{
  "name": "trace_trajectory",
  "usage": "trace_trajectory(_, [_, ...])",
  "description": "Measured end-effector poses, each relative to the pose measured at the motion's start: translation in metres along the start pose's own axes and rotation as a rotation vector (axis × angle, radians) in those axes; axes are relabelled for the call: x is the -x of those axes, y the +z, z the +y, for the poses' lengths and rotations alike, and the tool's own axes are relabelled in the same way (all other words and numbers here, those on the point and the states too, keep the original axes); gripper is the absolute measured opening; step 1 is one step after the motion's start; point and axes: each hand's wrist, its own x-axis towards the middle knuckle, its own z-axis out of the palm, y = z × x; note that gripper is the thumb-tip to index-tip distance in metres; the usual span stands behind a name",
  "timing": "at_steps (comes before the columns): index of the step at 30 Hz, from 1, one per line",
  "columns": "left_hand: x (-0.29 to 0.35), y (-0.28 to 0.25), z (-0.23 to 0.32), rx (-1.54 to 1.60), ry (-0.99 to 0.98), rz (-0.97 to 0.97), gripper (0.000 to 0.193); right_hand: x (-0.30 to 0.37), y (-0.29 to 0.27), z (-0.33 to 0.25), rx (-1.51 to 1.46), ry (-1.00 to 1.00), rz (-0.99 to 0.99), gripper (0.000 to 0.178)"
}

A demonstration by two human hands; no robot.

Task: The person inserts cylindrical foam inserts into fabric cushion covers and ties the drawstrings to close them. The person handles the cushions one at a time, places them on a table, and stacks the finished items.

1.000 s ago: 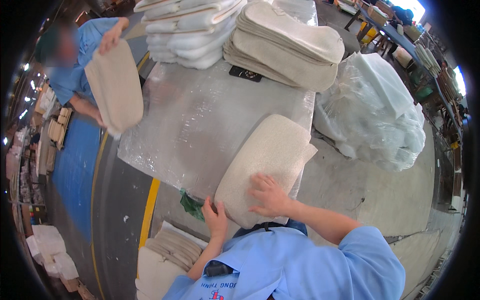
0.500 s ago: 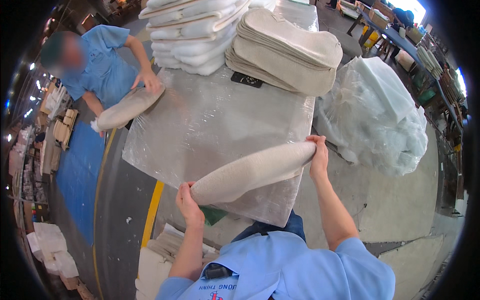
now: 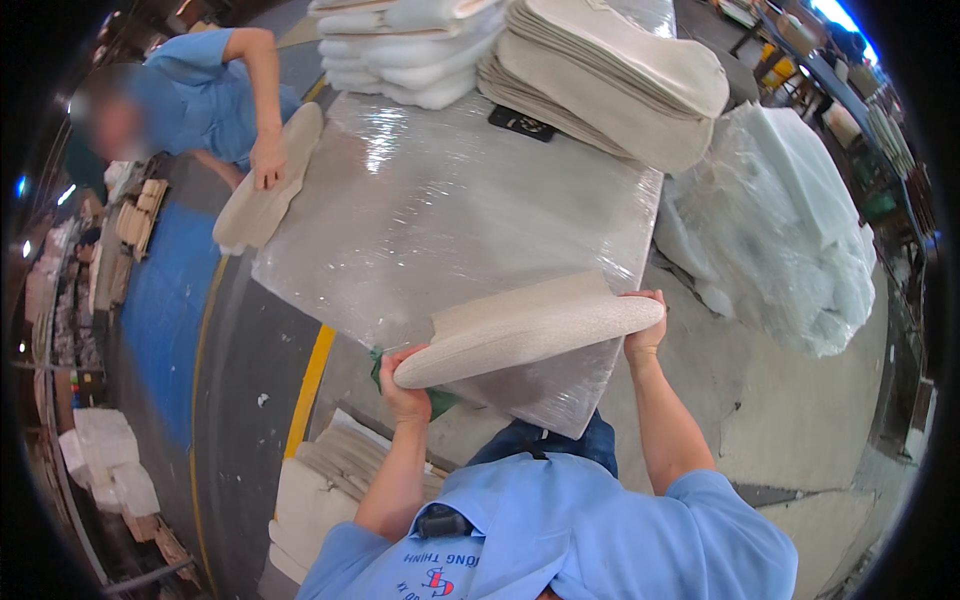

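Note:
A long, curved beige cushion [image 3: 530, 335] is stretched between my hands above the near edge of a plastic-wrapped table [image 3: 430, 220]. My left hand [image 3: 405, 395] closes round its left end, and my right hand [image 3: 646, 325] grips the right end. A rounded, plump edge faces me, while a flatter, straight-edged part lies on the far side. Across the table's left corner, a co-worker's hand [image 3: 268, 160] rests on a similar beige cushion [image 3: 268, 205], with white filling showing at its lower end.
Beige fabric covers [image 3: 610, 85] lie stacked at the far right of the table, beside folded white padding [image 3: 410, 65]. A flat black item [image 3: 520, 123] is near them. Right of the table sits a large plastic bag [image 3: 775, 230]. More beige pieces [image 3: 330, 470] are piled at lower left.
The cushion has rolled in my hands, bringing its flatter part into view on the far side, and its right end has dropped slightly. The co-worker's cushion now stands more steeply.

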Motion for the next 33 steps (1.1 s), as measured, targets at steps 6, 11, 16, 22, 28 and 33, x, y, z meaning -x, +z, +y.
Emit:
trace_trajectory(6, [-0.028, -0.016, -0.021, 0.136, -0.116, 0.017, 0.035, -0.014, -0.004, 0.012, -0.099, 0.129, 0.191, 0.043])
trace_trajectory(11, [-0.028, -0.015, -0.005, -0.003, -0.002, 0.043, 0.035, -0.002, 0.015, -0.009, -0.250, 0.191, -0.075, 0.045])
trace_trajectory(16, [0.017, 0.083, 0.088, -0.025, 0.304, -0.633, 0.047, -0.001, 0.018, -0.035, -0.434, 0.182, -0.004, 0.053])
trace_trajectory(22, [0.034, 0.139, 0.081, -0.190, 0.303, -0.502, 0.058, -0.003, 0.033, -0.045, -0.618, 0.111, -0.040, 0.058])
trace_trajectory(28, [0.050, 0.160, 0.076, 0.029, 0.290, -0.859, 0.078, 0.020, 0.042, -0.043, -0.770, 0.163, -0.126, 0.058])
trace_trajectory(33, [0.071, 0.184, 0.076, 0.052, 0.250, -0.937, 0.081, 0.010, 0.020, -0.051, -0.815, 0.121, -0.003, 0.057])
